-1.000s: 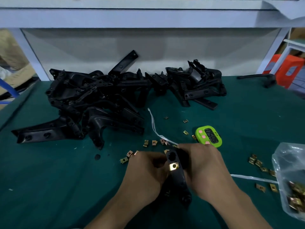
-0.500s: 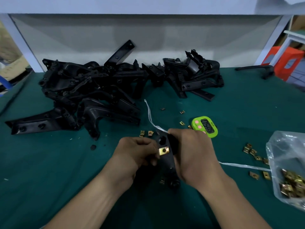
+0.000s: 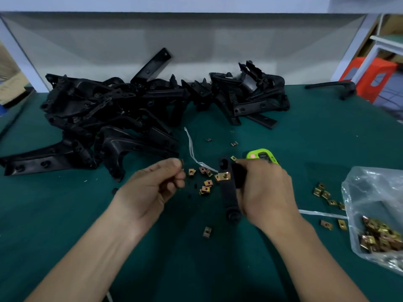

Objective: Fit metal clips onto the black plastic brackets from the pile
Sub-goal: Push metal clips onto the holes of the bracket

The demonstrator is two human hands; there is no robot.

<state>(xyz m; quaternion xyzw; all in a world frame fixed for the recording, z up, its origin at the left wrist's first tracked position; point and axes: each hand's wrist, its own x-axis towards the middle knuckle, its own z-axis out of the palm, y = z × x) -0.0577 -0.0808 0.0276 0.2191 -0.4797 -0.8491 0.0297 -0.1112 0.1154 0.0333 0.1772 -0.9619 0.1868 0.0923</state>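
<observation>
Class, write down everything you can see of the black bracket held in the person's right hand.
The black bracket is a long, narrow arm of matte plastic, pointing lengthwise away from the person, with a round hole near its far end and a knobbly near end. A brass-coloured metal clip sits on its upper part. The right hand grips its right side; the left hand is apart from it.

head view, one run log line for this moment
stage: clip fitting | right hand: grips bracket | clip: on bracket | left hand: fingers curled, hold unclear | loose clips: between hands
</observation>
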